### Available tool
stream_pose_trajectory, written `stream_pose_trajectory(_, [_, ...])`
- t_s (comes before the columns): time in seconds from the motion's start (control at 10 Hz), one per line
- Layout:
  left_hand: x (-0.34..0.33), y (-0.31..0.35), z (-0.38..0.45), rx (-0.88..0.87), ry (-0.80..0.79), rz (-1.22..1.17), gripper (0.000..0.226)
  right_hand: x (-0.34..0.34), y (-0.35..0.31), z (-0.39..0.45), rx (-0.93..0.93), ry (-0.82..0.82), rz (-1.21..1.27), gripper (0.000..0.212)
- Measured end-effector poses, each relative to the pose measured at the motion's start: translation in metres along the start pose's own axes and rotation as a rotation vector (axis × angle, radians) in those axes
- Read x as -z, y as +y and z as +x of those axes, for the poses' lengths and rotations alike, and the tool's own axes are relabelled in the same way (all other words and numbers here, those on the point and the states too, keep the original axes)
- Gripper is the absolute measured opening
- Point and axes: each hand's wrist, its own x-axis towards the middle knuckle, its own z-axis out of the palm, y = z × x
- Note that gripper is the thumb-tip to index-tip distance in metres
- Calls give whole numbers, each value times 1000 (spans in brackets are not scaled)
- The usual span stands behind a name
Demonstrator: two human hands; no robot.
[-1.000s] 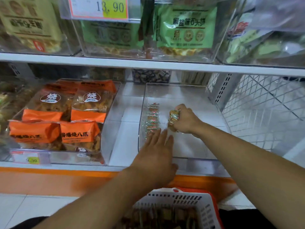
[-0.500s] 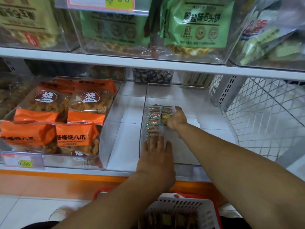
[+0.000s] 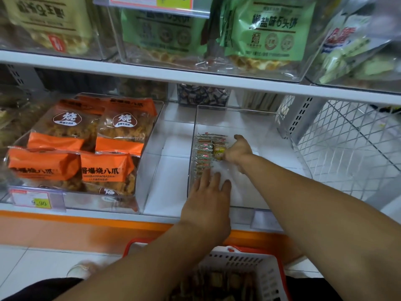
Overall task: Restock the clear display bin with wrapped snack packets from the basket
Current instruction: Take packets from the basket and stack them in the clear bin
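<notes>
Two hands are inside the clear display bin (image 3: 256,118), which sits on the lower shelf toward its right end. A column of wrapped snack packets (image 3: 204,152) runs front to back along the bin's left wall, and a second, shorter column is forming just beside it. The right hand (image 3: 238,151) reaches to the far part of that second column, its fingers curled round a yellowish packet (image 3: 219,151) pressed against the row. The left hand (image 3: 208,200) lies flat near the bin's front edge, fingers straight and slightly spread, tips touching the near end of the first column. The white basket (image 3: 256,270) with more packets waits below the shelf's front edge. Judging from this, the packets stand on edge and could topple like dominoes if the left hand lifts too soon, or the new packet could slide crooked on the smooth bin floor.
</notes>
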Motion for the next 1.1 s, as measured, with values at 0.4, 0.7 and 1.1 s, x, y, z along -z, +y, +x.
stream_pose_trajectory(0.4, [-11,-13,-77,30,-9,-35,10,-8,12,-219,829,573,720,37])
stream_pose_trajectory(0.7, [-168,-52,-98,45,-777,-9,43,-117,242,-237,175,-222,-259,11])
stream_pose_trajectory(1.1, [-317,-62,-151,492,-641,-245,67,-179,332,-268,411,-1020,-1021,64])
